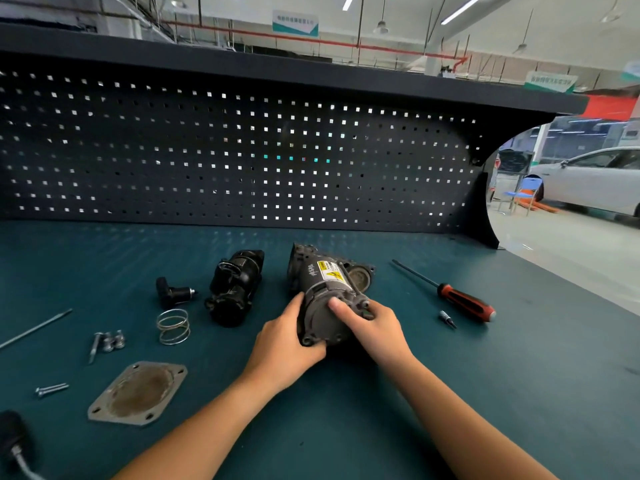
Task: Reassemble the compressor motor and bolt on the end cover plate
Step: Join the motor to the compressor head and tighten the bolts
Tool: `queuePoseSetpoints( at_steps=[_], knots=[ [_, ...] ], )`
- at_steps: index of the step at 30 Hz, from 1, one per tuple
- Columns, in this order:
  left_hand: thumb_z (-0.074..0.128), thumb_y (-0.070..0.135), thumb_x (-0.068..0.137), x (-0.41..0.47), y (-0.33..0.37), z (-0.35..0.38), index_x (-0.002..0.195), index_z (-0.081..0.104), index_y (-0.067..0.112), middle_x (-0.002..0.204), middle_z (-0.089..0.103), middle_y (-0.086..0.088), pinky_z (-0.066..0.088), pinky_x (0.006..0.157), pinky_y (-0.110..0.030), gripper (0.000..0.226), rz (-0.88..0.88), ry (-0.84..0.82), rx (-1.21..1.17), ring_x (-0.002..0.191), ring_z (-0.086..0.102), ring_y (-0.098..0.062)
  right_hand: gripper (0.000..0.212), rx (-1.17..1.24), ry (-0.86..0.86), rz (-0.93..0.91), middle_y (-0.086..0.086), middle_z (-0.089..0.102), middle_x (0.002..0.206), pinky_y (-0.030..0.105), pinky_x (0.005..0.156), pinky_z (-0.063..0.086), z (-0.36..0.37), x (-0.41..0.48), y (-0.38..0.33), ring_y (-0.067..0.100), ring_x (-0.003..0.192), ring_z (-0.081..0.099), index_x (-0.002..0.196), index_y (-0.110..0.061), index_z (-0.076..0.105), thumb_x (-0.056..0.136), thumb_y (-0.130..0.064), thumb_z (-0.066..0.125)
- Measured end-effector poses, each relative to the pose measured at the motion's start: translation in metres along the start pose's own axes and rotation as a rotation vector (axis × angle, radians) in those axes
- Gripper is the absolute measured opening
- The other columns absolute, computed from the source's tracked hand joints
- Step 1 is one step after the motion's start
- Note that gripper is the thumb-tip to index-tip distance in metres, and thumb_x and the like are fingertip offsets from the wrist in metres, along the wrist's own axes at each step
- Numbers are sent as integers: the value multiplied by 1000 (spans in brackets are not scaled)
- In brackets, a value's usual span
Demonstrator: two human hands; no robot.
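The grey compressor motor (323, 282) with a yellow warning label lies on its side on the green bench, near end toward me. My left hand (284, 344) grips the left and lower rim of its round end cap. My right hand (374, 327) holds the right side, thumb pressed flat on the cap face. A long through-bolt runs along the motor's top. The flat grey end cover plate (138, 393) with corner holes lies apart at lower left. Loose bolts (109, 341) and two more screws (52, 389) sit left of it.
A black plastic housing (235, 289), a small black elbow fitting (173, 292) and a wire spring (173, 326) lie left of the motor. A red-handled screwdriver (464, 301) and a bit (446, 318) lie right. A long rod (34, 329) is far left. A pegboard (242, 150) backs the bench.
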State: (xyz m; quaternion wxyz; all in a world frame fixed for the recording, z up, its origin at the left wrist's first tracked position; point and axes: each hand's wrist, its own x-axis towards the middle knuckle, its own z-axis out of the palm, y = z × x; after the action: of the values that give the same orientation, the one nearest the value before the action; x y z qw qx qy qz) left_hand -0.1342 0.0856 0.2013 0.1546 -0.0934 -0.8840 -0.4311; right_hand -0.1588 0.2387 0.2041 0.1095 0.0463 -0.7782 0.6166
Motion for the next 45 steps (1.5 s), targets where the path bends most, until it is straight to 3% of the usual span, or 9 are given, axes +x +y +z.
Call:
queuePoseSetpoints(
  at_steps=[5,8,12,17,21,26,33,40,45],
  knots=[
    [73,23,67,1,-2,-6,136,42,27,103,67,11,51,85,-27,75,25,-24,-6,99,64,-12,71,8,-1,-9,-10,56,123,15,86,43,-11,-1,-8,5,110,54,135,-29,44,73,-52,68],
    [74,21,67,3,-10,-18,134,46,26,95,66,17,50,77,-17,74,45,-62,-20,91,64,-3,78,-90,-32,-63,-11,45,139,27,105,37,-6,-5,-13,8,126,44,140,-26,38,73,-51,69],
    [75,17,65,5,-15,-35,131,49,36,91,69,19,45,72,-7,73,85,-100,-60,85,63,6,77,-598,-96,-473,-9,25,152,33,115,18,5,-3,-28,11,141,17,141,-27,39,75,-55,67],
    [74,6,70,6,-7,-57,99,47,62,93,68,24,49,72,-13,69,140,-116,-96,84,64,4,49,-538,-206,-625,2,59,129,11,100,30,15,12,-55,7,120,49,120,-11,63,78,-35,73],
    [79,15,70,16,5,-74,113,49,44,77,68,4,47,63,-16,60,57,-34,-104,66,60,-2,28,-270,-43,-553,-3,70,101,5,80,42,20,16,-69,-10,90,53,103,-11,72,80,-28,72],
    [82,19,67,39,28,-82,128,54,11,90,69,-4,49,79,-30,68,-66,38,-174,83,64,-12,15,-207,-27,-491,-23,65,75,5,66,45,14,40,-94,-10,73,59,90,-18,75,84,-29,68],
    [76,15,75,95,59,-83,78,71,8,70,60,-3,39,56,-21,9,-86,23,-364,61,49,-11,15,-72,-2,-305,0,73,84,36,82,55,1,92,-116,18,87,67,76,-23,72,84,-35,67],
    [70,34,78,133,70,-68,83,69,7,72,50,-7,37,63,-28,28,-73,189,-304,66,44,-17,34,-25,52,-107,13,72,91,41,84,54,-4,130,-124,21,86,66,74,-12,72,80,-45,69],
    [60,39,84,145,74,-52,48,44,13,37,35,13,28,49,-25,47,-51,302,-206,41,34,-4,45,-21,52,-18,8,67,85,42,86,55,-9,146,-129,21,82,64,84,-1,71,80,-46,69]
  ],
)
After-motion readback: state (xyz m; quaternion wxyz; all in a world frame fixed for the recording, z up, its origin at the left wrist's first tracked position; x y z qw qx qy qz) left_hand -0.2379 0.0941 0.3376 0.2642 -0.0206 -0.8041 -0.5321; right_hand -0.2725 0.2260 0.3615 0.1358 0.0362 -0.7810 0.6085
